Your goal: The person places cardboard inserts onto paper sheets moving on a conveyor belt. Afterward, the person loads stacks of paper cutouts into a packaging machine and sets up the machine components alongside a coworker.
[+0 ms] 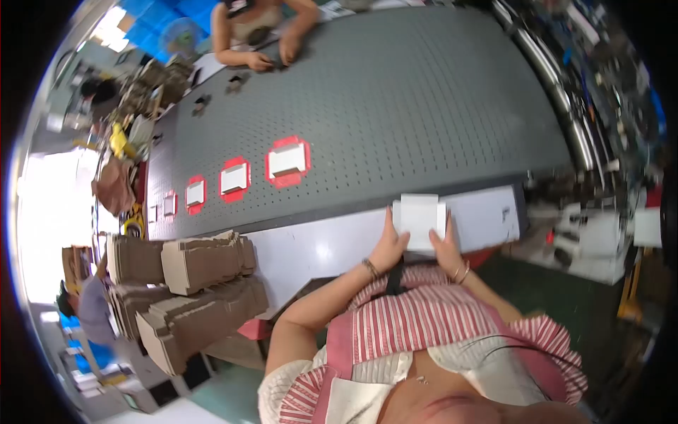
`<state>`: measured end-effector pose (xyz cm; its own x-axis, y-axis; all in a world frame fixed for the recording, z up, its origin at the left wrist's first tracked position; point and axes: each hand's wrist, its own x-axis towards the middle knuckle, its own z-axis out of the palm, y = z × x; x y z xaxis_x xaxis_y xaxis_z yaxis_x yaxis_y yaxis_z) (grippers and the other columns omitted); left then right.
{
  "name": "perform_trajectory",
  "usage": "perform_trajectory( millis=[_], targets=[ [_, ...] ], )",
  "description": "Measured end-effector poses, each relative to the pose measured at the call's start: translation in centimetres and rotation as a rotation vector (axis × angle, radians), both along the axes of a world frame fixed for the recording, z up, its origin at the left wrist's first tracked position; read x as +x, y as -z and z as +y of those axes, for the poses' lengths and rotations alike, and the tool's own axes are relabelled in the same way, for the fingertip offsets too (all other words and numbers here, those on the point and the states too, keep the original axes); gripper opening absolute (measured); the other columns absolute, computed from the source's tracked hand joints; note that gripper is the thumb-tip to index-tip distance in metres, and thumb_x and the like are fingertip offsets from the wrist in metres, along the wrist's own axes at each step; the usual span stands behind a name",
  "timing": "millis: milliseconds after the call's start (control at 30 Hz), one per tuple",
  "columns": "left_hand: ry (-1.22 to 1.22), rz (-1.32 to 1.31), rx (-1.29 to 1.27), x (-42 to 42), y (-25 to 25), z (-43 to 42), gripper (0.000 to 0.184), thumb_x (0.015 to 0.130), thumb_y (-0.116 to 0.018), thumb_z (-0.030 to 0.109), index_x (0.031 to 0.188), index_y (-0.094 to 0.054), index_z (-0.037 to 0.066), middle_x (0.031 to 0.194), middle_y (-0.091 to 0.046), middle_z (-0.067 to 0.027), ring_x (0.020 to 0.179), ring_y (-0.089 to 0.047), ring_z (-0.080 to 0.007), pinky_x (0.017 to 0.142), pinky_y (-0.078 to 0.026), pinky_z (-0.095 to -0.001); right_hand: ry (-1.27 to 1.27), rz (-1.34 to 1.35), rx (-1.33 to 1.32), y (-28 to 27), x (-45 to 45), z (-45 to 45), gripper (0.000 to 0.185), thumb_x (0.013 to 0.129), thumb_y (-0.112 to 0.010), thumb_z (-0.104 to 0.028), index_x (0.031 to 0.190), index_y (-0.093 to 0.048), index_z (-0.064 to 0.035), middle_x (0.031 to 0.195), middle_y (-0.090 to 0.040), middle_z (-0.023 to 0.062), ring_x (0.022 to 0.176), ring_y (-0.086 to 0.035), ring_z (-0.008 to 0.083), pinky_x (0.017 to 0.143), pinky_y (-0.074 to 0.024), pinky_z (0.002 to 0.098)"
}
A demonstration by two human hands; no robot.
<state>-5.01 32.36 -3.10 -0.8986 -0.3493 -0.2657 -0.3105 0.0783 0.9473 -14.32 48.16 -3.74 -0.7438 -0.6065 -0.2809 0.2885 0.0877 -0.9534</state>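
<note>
Both my hands hold a white folded card piece (420, 220) over the pale front ledge. My left hand (388, 244) grips its left side, thumb on the lower part. Along its right side, my right hand (445, 247) has its thumb on the near face. On the dark perforated table lie several red sheets with white box pieces on them; the nearest white piece (287, 160) sits on a red sheet (288, 181), left of my hands. Another white piece (234, 179) lies farther left.
Stacks of brown cardboard (205, 263) stand at the left by the ledge (311, 244). Across the dark table (395, 92) a co-worker's hands (272, 58) handle a small dark item. Metal rollers (558, 92) run along the right edge. Another person (93, 311) is at far left.
</note>
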Motion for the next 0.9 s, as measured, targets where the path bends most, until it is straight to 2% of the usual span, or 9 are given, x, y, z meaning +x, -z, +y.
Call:
perform_trajectory(
  millis=[333, 433, 500, 567, 600, 767, 800, 833, 900],
  targets=[
    [-0.172, -0.076, -0.519, -0.2, -5.0, -0.4, 0.087, 0.078, -0.057, 0.005, 0.144, 0.000, -0.006, 0.150, -0.008, -0.0270, 0.141, -0.010, -0.0358, 0.111, -0.014, -0.0458, 0.021, 0.694, 0.332, -5.0, -0.7, 2.1, 0.070, 0.090, -0.047, -0.008, 0.145, -0.005, 0.0035, 0.150, -0.013, 0.0248, 0.138, -0.020, 0.0361, 0.112, -0.0172, 0.0405],
    [-0.320, 0.168, -0.530, -0.9, -7.9, -0.4, 0.083, 0.077, -0.057, 0.004, 0.143, -0.008, -0.005, 0.149, -0.010, -0.0273, 0.139, -0.013, -0.0352, 0.111, -0.013, -0.0437, 0.759, 0.525, 0.190, 2.8, -3.5, 10.6, 0.042, 0.090, -0.042, 0.003, 0.131, -0.037, 0.0059, 0.132, -0.042, 0.0203, 0.125, -0.040, 0.0290, 0.108, -0.0286, 0.0391],
    [-0.336, 0.287, -0.576, -1.0, -8.6, 1.0, 0.080, 0.078, -0.058, 0.007, 0.142, -0.011, -0.004, 0.149, -0.014, -0.0238, 0.138, -0.016, -0.0356, 0.112, -0.012, -0.0420, 0.790, 0.393, 0.406, 10.5, -6.8, 18.6, 0.041, 0.085, -0.050, 0.006, 0.125, -0.041, 0.0062, 0.120, -0.051, 0.0192, 0.108, -0.052, 0.0305, 0.098, -0.0396, 0.0403],
    [-0.079, 0.515, -0.573, -2.7, -9.5, 3.6, 0.075, 0.076, -0.058, 0.003, 0.140, -0.020, 0.000, 0.147, -0.019, -0.0232, 0.137, -0.020, -0.0360, 0.112, -0.016, -0.0429, 0.836, 0.484, 0.875, 15.4, -8.7, 22.0, 0.045, 0.083, -0.055, 0.004, 0.126, -0.041, 0.0066, 0.119, -0.052, 0.0198, 0.108, -0.053, 0.0316, 0.098, -0.0394, 0.0401],
    [0.041, 0.580, -0.539, -4.5, -10.9, 5.5, 0.070, 0.075, -0.057, 0.000, 0.138, -0.025, 0.002, 0.147, -0.022, -0.0225, 0.135, -0.023, -0.0369, 0.111, -0.019, -0.0435, 0.829, 0.496, 0.850, 17.7, -11.3, 24.1, 0.045, 0.083, -0.055, 0.004, 0.126, -0.041, 0.0066, 0.119, -0.052, 0.0198, 0.108, -0.053, 0.0316, 0.098, -0.0394, 0.0401],
    [0.611, 0.564, -0.251, -8.2, -11.5, 12.7, 0.047, 0.076, -0.049, -0.005, 0.121, -0.046, 0.006, 0.139, -0.036, -0.0184, 0.127, -0.035, -0.0357, 0.107, -0.027, -0.0412, 0.810, 0.122, -0.147, 26.0, -14.6, 25.4, 0.046, 0.085, -0.056, -0.007, 0.127, -0.042, 0.0063, 0.123, -0.052, 0.0157, 0.111, -0.052, 0.0288, 0.099, -0.0375, 0.0380],
    [0.621, 0.559, -0.251, -9.1, -10.3, 14.3, 0.047, 0.076, -0.049, -0.005, 0.121, -0.046, 0.006, 0.139, -0.036, -0.0184, 0.127, -0.035, -0.0357, 0.107, -0.027, -0.0412, 0.645, -0.462, -0.457, 27.1, -16.1, 27.2, 0.041, 0.087, -0.056, -0.012, 0.124, -0.046, 0.0041, 0.116, -0.056, 0.0129, 0.107, -0.053, 0.0258, 0.094, -0.0408, 0.0384],
    [0.718, 0.543, -0.181, -9.9, -8.7, 15.6, 0.042, 0.077, -0.049, -0.004, 0.118, -0.048, 0.005, 0.132, -0.042, -0.0173, 0.123, -0.041, -0.0330, 0.104, -0.031, -0.0393, 0.658, -0.468, -0.464, 28.1, -16.5, 27.7, 0.041, 0.087, -0.056, -0.012, 0.124, -0.046, 0.0041, 0.116, -0.056, 0.0129, 0.107, -0.053, 0.0258, 0.094, -0.0408, 0.0384],
    [0.835, 0.516, -0.104, -11.1, -6.0, 18.0, 0.037, 0.079, -0.049, -0.003, 0.115, -0.050, 0.003, 0.126, -0.048, -0.0162, 0.118, -0.046, -0.0303, 0.101, -0.035, -0.0374, 0.870, -0.198, 0.217, 29.0, -17.7, 27.3, 0.035, 0.087, -0.058, -0.013, 0.118, -0.051, 0.0033, 0.109, -0.059, 0.0130, 0.102, -0.055, 0.0258, 0.087, -0.0446, 0.0408]
  ],
)
